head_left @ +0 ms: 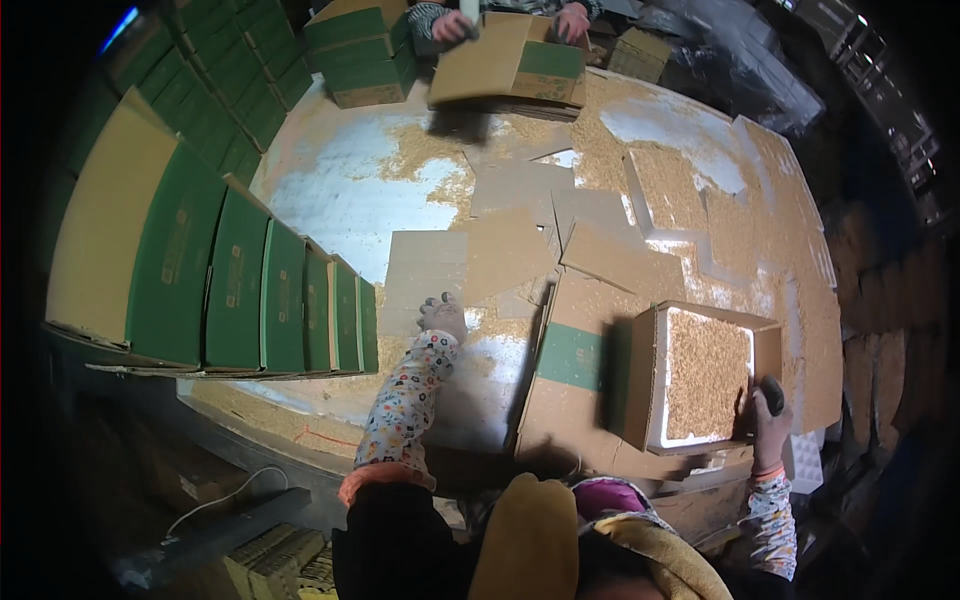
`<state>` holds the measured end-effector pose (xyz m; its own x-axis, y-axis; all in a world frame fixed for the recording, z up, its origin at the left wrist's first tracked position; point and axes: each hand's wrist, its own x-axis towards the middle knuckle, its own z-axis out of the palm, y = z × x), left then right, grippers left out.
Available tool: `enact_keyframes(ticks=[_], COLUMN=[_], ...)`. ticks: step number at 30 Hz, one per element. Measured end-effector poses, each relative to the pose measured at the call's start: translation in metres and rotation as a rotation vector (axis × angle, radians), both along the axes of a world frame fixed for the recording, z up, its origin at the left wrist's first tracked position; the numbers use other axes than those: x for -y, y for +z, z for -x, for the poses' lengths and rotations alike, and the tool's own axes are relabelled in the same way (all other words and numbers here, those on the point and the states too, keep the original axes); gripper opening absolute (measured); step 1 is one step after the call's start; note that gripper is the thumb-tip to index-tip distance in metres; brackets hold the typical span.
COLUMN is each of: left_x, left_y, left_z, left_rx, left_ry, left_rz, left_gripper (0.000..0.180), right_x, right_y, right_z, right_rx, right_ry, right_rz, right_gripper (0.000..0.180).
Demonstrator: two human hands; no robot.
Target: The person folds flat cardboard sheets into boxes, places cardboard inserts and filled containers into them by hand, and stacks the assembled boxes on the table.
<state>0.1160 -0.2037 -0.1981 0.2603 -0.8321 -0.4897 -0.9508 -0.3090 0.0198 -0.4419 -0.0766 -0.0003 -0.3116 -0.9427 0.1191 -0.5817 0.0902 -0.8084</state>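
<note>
My right hand (770, 430), in a glove with dark fingertips, grips the right wall of an open cardboard box (640, 385). A white inner tray filled level with tan shavings (708, 375) sits in that box. The box rests on a larger flat carton (567, 360) with a green band. My left hand (443, 316), gloved too, reaches forward with its fingers apart. It lies at the near edge of a flat cardboard sheet (425, 265) and holds nothing that I can see.
Green-and-tan cartons (235, 275) stand in a row at left, with more stacked behind. Loose cardboard pieces (525, 190) and shavings (670, 190) cover much of the table. Across it, another person's gloved hands (455, 27) handle a carton (550, 65). Clear plastic sheeting (740, 60) lies far right.
</note>
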Motion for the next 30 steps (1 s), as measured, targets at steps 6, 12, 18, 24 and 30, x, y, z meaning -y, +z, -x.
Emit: enact_keyframes(ticks=[6, 12, 18, 24, 30], left_x=[0.009, -0.085, -0.079, -0.078, -0.078], left_y=[0.185, 0.262, 0.256, 0.220, 0.245], left_z=[0.117, 0.276, 0.276, 0.323, 0.291], left_rx=[-0.214, -0.107, -0.748, 0.048, -0.382], left_ry=[-0.559, -1.608, -1.241, -1.029, -0.759], left_rz=[0.696, 0.936, -0.121, -0.003, 0.981], left_gripper=[0.037, 0.038, 0.041, 0.058, 0.044], right_x=[0.022, 0.009, 0.026, 0.063, 0.089], right_y=[0.074, 0.155, 0.040, 0.025, 0.075], right_z=[-0.041, -0.072, -0.018, -0.036, 0.083], right_rx=[0.120, -0.595, -0.436, -0.474, -0.118], right_ry=[0.142, 0.564, 0.819, 0.905, 0.670], right_rz=[0.205, 0.821, -0.283, -0.547, 0.164], right_gripper=[0.046, 0.038, 0.061, 0.076, 0.041])
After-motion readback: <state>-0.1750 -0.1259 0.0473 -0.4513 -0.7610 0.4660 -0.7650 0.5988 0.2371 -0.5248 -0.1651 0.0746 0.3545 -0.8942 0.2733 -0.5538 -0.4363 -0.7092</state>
